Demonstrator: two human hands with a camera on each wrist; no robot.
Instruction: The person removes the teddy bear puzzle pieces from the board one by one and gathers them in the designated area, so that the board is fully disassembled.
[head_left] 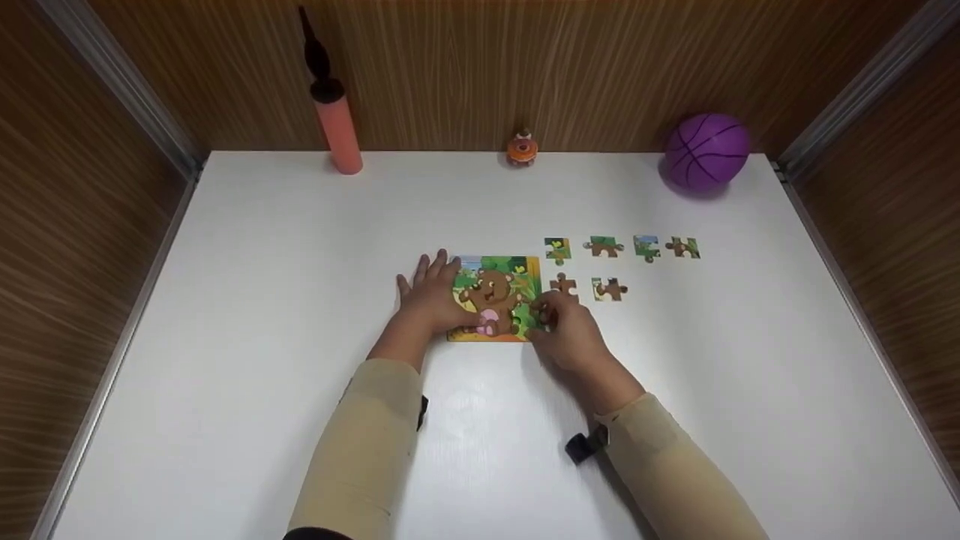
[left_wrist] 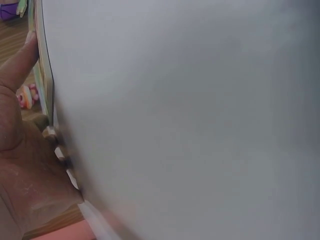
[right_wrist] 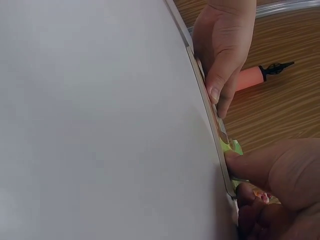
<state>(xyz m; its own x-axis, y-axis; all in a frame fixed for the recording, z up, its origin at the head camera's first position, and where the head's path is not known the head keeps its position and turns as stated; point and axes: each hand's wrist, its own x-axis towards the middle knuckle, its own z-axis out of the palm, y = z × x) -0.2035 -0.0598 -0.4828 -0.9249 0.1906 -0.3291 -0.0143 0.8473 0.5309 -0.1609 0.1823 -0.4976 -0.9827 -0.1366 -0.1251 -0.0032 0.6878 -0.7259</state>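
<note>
A bear jigsaw puzzle (head_left: 491, 281) lies in its board near the middle of the white table. My left hand (head_left: 435, 298) spreads over its left side, with straight fingers beyond the edge and the thumb resting on the bear's lower part. At the lower right edge of the board, my right hand (head_left: 568, 330) has curled fingers. The right wrist view shows it pinching a small green puzzle piece (right_wrist: 237, 147) that stands up from the board, partly hidden by the thumb. Several loose puzzle pieces (head_left: 604, 247) lie right of the board, one partly behind my right fingers.
At the back left stands a coral hand pump (head_left: 341, 135) with a black nozzle. A small orange toy figure (head_left: 522, 149) sits at the back middle, and a purple ball (head_left: 706, 152) at the back right. Wood-grain panels (head_left: 480, 75) enclose the table.
</note>
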